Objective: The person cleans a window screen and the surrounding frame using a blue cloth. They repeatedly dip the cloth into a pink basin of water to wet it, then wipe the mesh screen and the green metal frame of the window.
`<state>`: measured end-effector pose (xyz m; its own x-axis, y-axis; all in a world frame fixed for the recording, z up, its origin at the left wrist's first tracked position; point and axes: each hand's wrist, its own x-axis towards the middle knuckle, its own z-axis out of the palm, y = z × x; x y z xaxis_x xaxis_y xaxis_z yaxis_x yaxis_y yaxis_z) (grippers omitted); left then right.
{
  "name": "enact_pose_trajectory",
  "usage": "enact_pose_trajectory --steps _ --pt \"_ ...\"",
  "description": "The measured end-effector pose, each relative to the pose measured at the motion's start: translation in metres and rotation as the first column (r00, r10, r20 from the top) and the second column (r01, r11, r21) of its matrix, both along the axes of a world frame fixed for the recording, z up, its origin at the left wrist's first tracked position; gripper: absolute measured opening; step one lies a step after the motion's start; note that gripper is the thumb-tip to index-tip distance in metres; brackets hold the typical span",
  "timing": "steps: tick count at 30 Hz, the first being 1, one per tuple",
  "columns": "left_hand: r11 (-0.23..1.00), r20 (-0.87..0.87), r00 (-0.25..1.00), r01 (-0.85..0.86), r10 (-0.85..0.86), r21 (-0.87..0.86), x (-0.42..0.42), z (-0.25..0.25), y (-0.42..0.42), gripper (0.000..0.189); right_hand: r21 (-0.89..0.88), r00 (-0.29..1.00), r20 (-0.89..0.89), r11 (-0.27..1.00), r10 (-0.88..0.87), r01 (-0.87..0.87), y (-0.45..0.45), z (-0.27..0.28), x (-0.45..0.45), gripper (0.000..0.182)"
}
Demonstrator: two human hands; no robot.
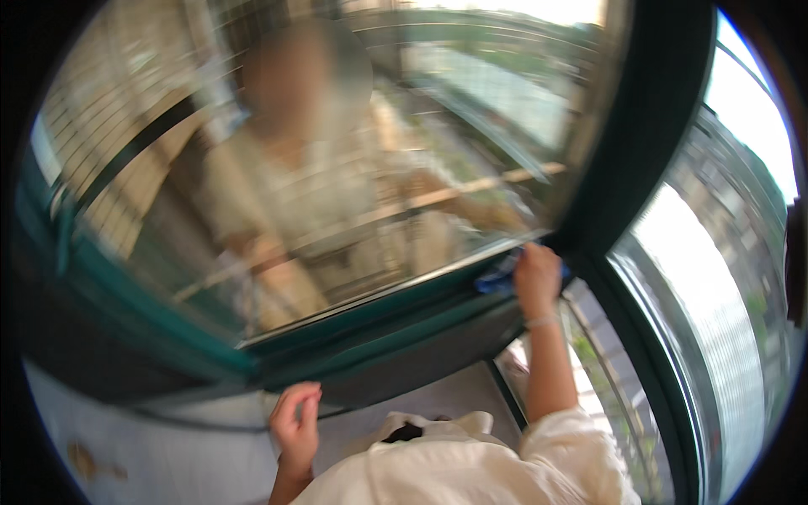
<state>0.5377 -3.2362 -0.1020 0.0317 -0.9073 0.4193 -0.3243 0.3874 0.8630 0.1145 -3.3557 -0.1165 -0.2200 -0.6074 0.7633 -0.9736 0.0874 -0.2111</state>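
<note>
A blue cloth [495,278] is bunched under my right hand [538,278], which presses it on the green window frame [379,315] near the corner where the frame meets a thick dark post. My left hand [297,420] hangs low beside the frame's underside, fingers curled and thumb near the fingertips; nothing shows in it. Above the frame, a glass pane [353,252] carries a blurred reflection of a person in a light top. Motion blur softens much of the view.
The dark post [631,126] rises at the right, with more glazing [688,252] beyond it and buildings and greenery outside. At the left edge stands a green window handle [64,233]. Pale floor [189,454] lies below, with a small brownish object [88,464] on it.
</note>
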Motion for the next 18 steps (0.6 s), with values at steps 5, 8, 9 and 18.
enact_pose_trajectory --steps 5,8,9,18 --pt "0.807 0.018 0.902 -0.377 0.432 -0.454 0.030 0.025 -0.021 0.034 -0.195 0.986 -0.116 0.970 0.122 -0.143 0.008 -0.021 0.039 0.014" --pt "0.685 0.000 0.779 -0.552 0.627 -0.476 0.059 0.036 -0.026 0.045 -0.077 0.985 0.018 0.983 0.169 -0.167 0.012 -0.005 0.090 0.009" --pt "0.674 -0.053 0.775 -0.579 0.630 -0.458 0.064 0.039 -0.027 0.047 -0.186 0.969 -0.024 0.951 0.247 -0.247 0.008 -0.007 0.106 0.010" --pt "0.686 0.004 0.785 -0.538 0.619 -0.491 0.045 0.040 -0.026 0.055 -0.345 0.598 0.775 0.930 0.205 0.128 0.014 0.013 0.101 0.039"
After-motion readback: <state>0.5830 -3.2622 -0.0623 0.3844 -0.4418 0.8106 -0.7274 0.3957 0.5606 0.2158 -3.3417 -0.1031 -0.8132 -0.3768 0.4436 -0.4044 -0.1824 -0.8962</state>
